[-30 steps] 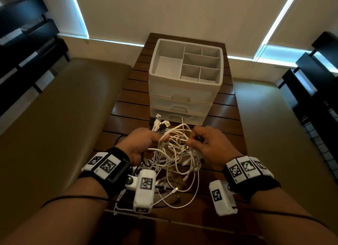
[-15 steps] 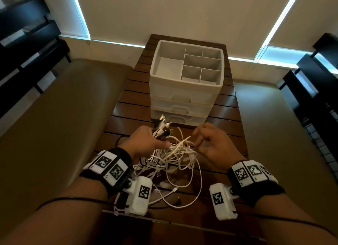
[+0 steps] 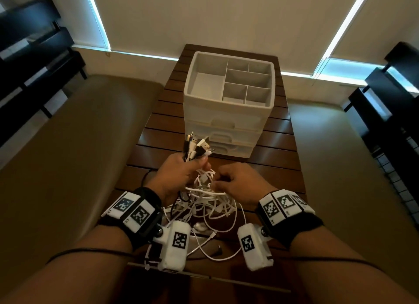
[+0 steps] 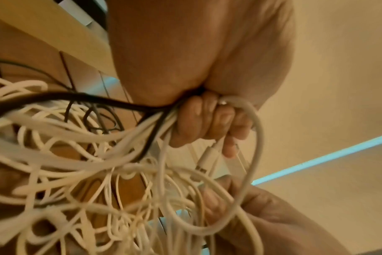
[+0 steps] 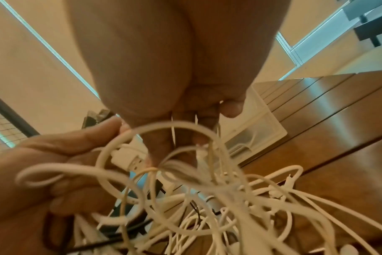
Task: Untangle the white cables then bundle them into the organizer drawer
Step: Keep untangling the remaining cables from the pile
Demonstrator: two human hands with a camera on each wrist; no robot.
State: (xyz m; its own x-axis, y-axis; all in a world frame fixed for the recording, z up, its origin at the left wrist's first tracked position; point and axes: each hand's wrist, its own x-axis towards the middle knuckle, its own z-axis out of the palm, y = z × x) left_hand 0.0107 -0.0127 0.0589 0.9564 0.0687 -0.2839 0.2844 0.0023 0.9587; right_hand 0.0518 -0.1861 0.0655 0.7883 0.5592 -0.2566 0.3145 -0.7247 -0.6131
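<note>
- Two hands work at the near end of the slatted wooden table (image 3: 281,142), which I monitor through all three views.
- My left hand (image 3: 179,176) is fisted round a bunch of white cables (image 3: 210,199); their plug ends (image 3: 197,147) stick up above the fist, black leads among them.
- My right hand (image 3: 240,185) has curled fingers pinching strands at the top of the tangle.
- Loose loops trail onto the table toward me.
- White organizer (image 3: 229,104) stands beyond the hands, drawers closed, top tray divided into compartments.
</note>
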